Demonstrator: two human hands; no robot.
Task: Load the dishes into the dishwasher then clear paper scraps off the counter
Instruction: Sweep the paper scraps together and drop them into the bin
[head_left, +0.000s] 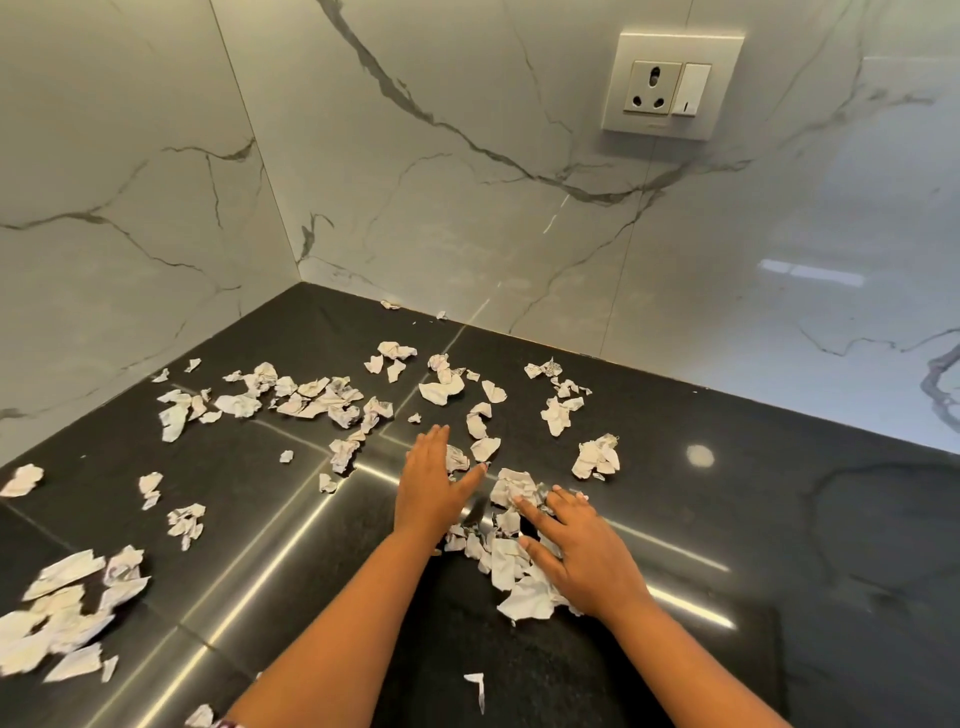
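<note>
Dozens of scraps (439, 391) litter the counter (779, 493), lower left to centre right. Both hands lie flat, fingers straight, gripping nothing: left hand (431, 488) beside a small heap (506, 566), right hand (587, 556) on it. A quick sweep may flick light pieces off the near edge.

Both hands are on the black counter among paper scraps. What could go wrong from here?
1. The left hand and right hand lie flat and apart, so light scraps may slip out between them.
2. The small pieces by the wall and the heap at far left lie away from both hands and could be missed.
</note>
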